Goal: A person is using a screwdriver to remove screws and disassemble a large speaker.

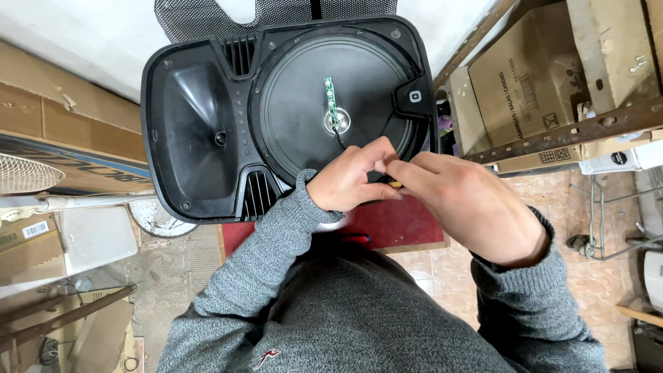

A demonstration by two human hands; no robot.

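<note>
A black speaker cabinet (200, 138) with its grille off lies face up in front of me. Its large round cone (297, 117) carries a small green circuit strip (331, 97) and a black wire at the centre. My left hand (349, 178) and my right hand (469, 204) meet at the cone's lower right rim, fingers pinched together. A small yellowish object (395, 184) shows between the fingertips; what it is I cannot tell. Both arms wear grey knit sleeves.
The black mesh grille (200, 17) leans behind the cabinet. Cardboard boxes (532, 76) sit on a metal shelf at the right. A white fan (27, 176) and more cardboard lie at the left. A red mat (400, 224) is under the speaker's near edge.
</note>
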